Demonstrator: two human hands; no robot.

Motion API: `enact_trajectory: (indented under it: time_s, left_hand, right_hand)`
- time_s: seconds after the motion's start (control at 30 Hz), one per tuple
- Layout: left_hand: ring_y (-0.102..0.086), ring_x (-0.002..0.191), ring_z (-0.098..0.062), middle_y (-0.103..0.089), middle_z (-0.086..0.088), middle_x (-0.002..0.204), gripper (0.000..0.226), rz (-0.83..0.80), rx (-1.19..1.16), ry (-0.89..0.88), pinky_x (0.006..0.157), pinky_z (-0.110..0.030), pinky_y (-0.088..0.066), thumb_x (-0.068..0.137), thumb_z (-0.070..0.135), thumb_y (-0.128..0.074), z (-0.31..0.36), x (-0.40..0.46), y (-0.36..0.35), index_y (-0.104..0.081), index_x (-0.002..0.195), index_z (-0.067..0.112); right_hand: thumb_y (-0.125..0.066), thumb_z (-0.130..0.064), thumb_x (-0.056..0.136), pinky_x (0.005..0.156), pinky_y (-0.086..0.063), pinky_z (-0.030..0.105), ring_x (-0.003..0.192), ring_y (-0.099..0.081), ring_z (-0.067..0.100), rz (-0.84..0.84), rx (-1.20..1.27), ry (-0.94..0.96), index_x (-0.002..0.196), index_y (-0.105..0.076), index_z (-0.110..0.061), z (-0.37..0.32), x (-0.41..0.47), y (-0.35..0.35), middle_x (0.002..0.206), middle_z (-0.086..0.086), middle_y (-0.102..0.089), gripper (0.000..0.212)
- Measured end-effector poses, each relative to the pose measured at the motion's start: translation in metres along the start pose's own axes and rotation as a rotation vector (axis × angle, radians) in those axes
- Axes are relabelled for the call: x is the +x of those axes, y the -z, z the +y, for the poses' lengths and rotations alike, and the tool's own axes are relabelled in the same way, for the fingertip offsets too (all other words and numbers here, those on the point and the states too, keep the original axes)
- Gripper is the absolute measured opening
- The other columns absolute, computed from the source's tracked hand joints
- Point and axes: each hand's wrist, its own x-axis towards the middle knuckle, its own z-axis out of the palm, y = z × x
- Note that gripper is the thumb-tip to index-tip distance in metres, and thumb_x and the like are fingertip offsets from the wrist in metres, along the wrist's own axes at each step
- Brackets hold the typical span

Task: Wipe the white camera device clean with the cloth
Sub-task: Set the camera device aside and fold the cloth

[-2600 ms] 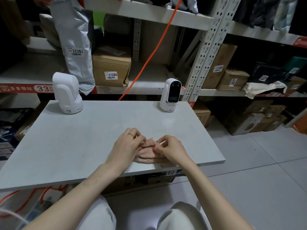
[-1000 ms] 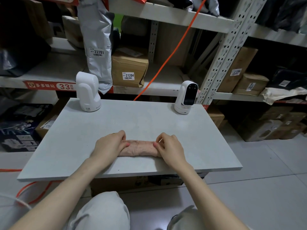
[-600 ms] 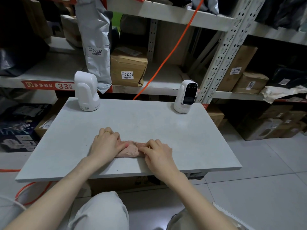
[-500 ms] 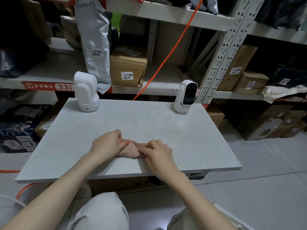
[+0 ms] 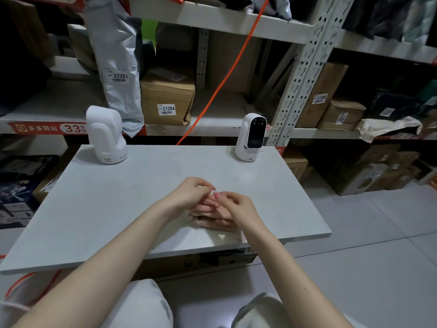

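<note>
Most of the pink cloth point(image 5: 214, 217) is being hidden by the left hand point(image 5: 189, 195) and right hand point(image 5: 238, 207). The small white bit being pinched at the fingertips point(image 5: 214, 192) is too blurry to be told.

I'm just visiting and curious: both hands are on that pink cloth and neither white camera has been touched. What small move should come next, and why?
Probably lift the folded pink cloth off the grey tabletop with one hand. Both the left hand and the right hand are bunched over it near the front edge, while the two white camera devices stand untouched at the far corners.
</note>
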Motion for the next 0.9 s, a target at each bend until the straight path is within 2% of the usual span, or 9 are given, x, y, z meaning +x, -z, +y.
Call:
enact_trajectory:
  time_s: [0.13, 0.3, 0.4, 0.5, 0.57, 0.67, 0.73, 0.8, 0.9]
  left_hand:
    - [-0.067, 0.065, -0.014, -0.067, -0.011, 0.081, 0.026, 0.172, 0.093, -0.107, 0.059, -0.021, -0.057, 0.097, -0.002, -0.037, -0.009, 0.003, 0.006, -0.059, 0.110, -0.002]
    - [-0.061, 0.082, -0.013, -0.066, 0.001, 0.089, 0.017, 0.235, 0.701, -0.274, 0.076, -0.027, -0.047, 0.086, 0.013, -0.064, -0.033, 0.007, 0.023, -0.069, 0.101, 0.018]
    - [-0.058, 0.097, -0.018, -0.060, -0.005, 0.109, 0.043, 0.166, 0.850, -0.170, 0.080, -0.029, -0.047, 0.079, 0.030, -0.075, -0.045, 0.008, 0.022, -0.060, 0.118, 0.022]
    - [-0.055, 0.111, -0.023, -0.057, -0.009, 0.122, 0.074, 0.134, 0.903, -0.038, 0.090, -0.035, -0.047, 0.074, 0.038, -0.079, -0.049, 0.011, 0.022, -0.045, 0.136, 0.014]
    - [-0.058, 0.103, -0.021, -0.062, -0.005, 0.108, 0.069, 0.113, 0.881, 0.005, 0.083, -0.033, -0.048, 0.074, 0.035, -0.079, -0.046, 0.012, 0.021, -0.049, 0.131, 0.010]
    - [-0.055, 0.068, -0.015, -0.057, 0.001, 0.074, 0.030, 0.056, 0.746, 0.013, 0.058, -0.025, -0.042, 0.072, 0.022, -0.080, -0.039, 0.010, 0.022, -0.061, 0.094, 0.012]
    - [-0.053, 0.066, -0.014, -0.057, 0.000, 0.074, 0.026, 0.017, 0.627, 0.000, 0.055, -0.023, -0.040, 0.072, 0.013, -0.080, -0.037, 0.009, 0.023, -0.060, 0.088, 0.013]
    - [-0.057, 0.076, -0.017, -0.063, -0.006, 0.085, 0.027, -0.003, 0.506, -0.039, 0.062, -0.022, -0.043, 0.073, 0.006, -0.077, -0.035, 0.007, 0.024, -0.060, 0.092, 0.014]
    - [-0.060, 0.075, -0.016, -0.065, -0.011, 0.091, 0.025, -0.030, 0.337, -0.069, 0.066, -0.020, -0.049, 0.076, -0.003, -0.072, -0.028, 0.005, 0.025, -0.062, 0.091, 0.014]
  right_hand:
    - [-0.062, -0.012, 0.092, 0.075, -0.054, 0.026, 0.098, -0.065, 0.019, 0.162, -0.219, 0.051, 0.116, -0.066, -0.008, 0.013, 0.005, 0.010, 0.103, 0.003, -0.067, 0.025]
    - [-0.063, -0.017, 0.091, 0.085, -0.046, 0.024, 0.100, -0.063, 0.014, 0.164, -0.552, 0.134, 0.114, -0.068, -0.014, 0.011, 0.003, 0.020, 0.106, 0.002, -0.070, 0.024]
    - [-0.061, -0.016, 0.090, 0.079, -0.043, 0.025, 0.106, -0.061, 0.019, 0.132, -0.737, 0.164, 0.118, -0.066, -0.018, 0.012, 0.001, 0.019, 0.101, 0.001, -0.068, 0.028]
    - [-0.054, -0.008, 0.088, 0.085, -0.039, 0.027, 0.122, -0.040, 0.021, 0.075, -0.895, 0.234, 0.132, -0.055, -0.023, 0.009, 0.004, 0.018, 0.120, 0.002, -0.055, 0.047]
    - [-0.054, -0.013, 0.089, 0.097, -0.034, 0.026, 0.130, -0.028, 0.019, -0.005, -0.862, 0.284, 0.139, -0.048, -0.024, 0.001, 0.007, 0.016, 0.132, 0.001, -0.051, 0.052]
    - [-0.068, -0.027, 0.086, 0.112, -0.030, 0.032, 0.137, -0.022, 0.015, -0.196, -0.804, 0.267, 0.147, -0.037, -0.026, -0.006, 0.014, 0.012, 0.139, -0.001, -0.049, 0.068]
    - [-0.076, -0.033, 0.081, 0.112, -0.031, 0.033, 0.133, -0.026, 0.014, -0.284, -0.847, 0.234, 0.147, -0.036, -0.026, -0.007, 0.021, 0.012, 0.134, 0.001, -0.052, 0.077]
    - [-0.079, -0.037, 0.077, 0.102, -0.038, 0.032, 0.122, -0.035, 0.017, -0.302, -0.870, 0.202, 0.140, -0.047, -0.025, -0.007, 0.027, 0.013, 0.122, 0.007, -0.054, 0.072]
    - [-0.083, -0.040, 0.073, 0.066, -0.037, 0.028, 0.081, -0.049, 0.016, -0.312, -0.749, 0.181, 0.102, -0.070, -0.013, -0.010, 0.032, 0.021, 0.085, 0.006, -0.060, 0.042]
